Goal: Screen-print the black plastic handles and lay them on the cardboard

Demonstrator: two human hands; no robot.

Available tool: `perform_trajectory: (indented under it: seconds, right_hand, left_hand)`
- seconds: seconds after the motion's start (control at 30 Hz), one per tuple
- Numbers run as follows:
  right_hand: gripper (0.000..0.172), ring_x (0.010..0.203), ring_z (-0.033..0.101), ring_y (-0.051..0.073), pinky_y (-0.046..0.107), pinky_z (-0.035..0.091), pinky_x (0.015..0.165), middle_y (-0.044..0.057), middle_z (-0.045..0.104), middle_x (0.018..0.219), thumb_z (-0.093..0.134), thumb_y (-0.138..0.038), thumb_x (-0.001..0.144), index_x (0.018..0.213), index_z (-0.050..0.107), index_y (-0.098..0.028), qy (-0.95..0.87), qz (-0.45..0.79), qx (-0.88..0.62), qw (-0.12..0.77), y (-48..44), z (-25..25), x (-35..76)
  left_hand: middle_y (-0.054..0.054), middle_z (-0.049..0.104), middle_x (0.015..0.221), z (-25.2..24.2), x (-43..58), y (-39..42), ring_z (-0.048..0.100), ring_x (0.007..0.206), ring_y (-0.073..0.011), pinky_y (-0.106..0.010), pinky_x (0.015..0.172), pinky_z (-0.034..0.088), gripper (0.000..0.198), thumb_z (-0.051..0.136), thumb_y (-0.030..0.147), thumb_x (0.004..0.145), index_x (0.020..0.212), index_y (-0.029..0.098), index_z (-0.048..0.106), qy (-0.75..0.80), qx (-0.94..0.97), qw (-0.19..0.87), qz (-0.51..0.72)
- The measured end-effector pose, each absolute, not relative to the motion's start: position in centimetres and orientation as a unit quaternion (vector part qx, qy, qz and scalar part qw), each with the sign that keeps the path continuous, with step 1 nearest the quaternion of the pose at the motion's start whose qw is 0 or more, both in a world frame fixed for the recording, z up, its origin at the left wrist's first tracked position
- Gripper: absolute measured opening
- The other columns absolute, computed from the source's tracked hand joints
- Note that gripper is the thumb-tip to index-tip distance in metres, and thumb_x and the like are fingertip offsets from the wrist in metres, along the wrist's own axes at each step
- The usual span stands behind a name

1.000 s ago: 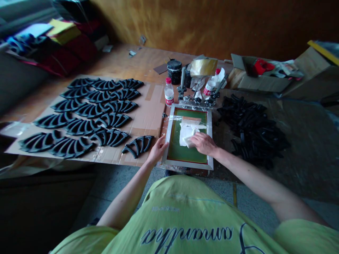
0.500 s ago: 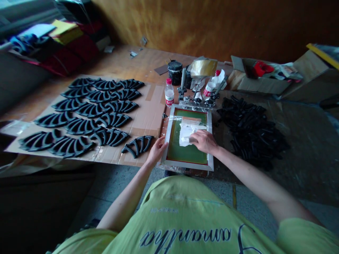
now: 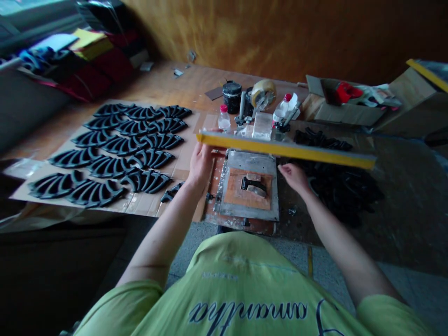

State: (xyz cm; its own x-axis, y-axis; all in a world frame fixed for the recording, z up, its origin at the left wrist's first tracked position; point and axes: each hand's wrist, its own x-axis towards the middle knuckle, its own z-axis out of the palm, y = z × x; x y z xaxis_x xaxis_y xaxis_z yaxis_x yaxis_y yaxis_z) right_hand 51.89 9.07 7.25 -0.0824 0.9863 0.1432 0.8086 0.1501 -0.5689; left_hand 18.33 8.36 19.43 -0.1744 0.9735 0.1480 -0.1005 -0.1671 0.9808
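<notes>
A screen-printing frame [image 3: 287,148] is tilted up and seen almost edge-on, with yellow along its near edge. My left hand [image 3: 201,161] grips its left end; some fingers are hidden behind the edge. Below it, a flat metal base [image 3: 252,162] carries a brown board [image 3: 234,189] with a small black curved piece [image 3: 254,185] on it. My right hand [image 3: 295,176] hovers to the right of the base, under the raised frame, fingers loosely apart and seemingly holding nothing. A whitish block [image 3: 262,125] shows behind the frame; its kind is unclear.
Rows of black fan-shaped pieces [image 3: 105,165] lie on cardboard at left. A heap of black pieces [image 3: 345,191] lies at right. Behind stand a red-capped bottle [image 3: 224,119], a dark tub [image 3: 232,97], a tape roll [image 3: 263,93] and an open carton [image 3: 336,109].
The frame has swung up from lying flat, uncovering the base and the black piece. My right hand has let go of the white-wrapped squeegee and moved right; my left hand rose with the frame.
</notes>
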Motion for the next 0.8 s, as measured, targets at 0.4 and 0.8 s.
perform_trajectory:
  seconds: [0.4,0.8]
  right_hand:
    - [0.022,0.094,0.056,0.027,0.037,0.044,0.084,0.011,0.064,0.091,0.046,-0.035,0.102,0.092,0.059,-0.021,-0.767,0.097,-0.616,0.147,2.4,7.4,39.4]
    - [0.037,0.090,0.058,0.034,0.053,0.047,0.084,0.016,0.061,0.091,0.042,-0.049,0.089,0.077,0.069,-0.026,-0.704,0.077,-0.686,0.165,5.8,2.1,58.8]
  left_hand:
    - [-0.015,0.073,0.101,11.2,22.2,0.0,0.071,0.087,-0.0263,-0.030,0.059,0.056,0.066,0.068,0.073,0.069,0.100,0.015,0.064,0.532,0.341,0.702,0.327]
    - [-0.012,0.073,0.085,2.8,6.1,-4.3,0.070,0.058,-0.0176,-0.024,0.051,0.051,0.044,0.047,0.059,0.091,0.093,0.015,0.054,0.807,0.178,0.398,0.399]
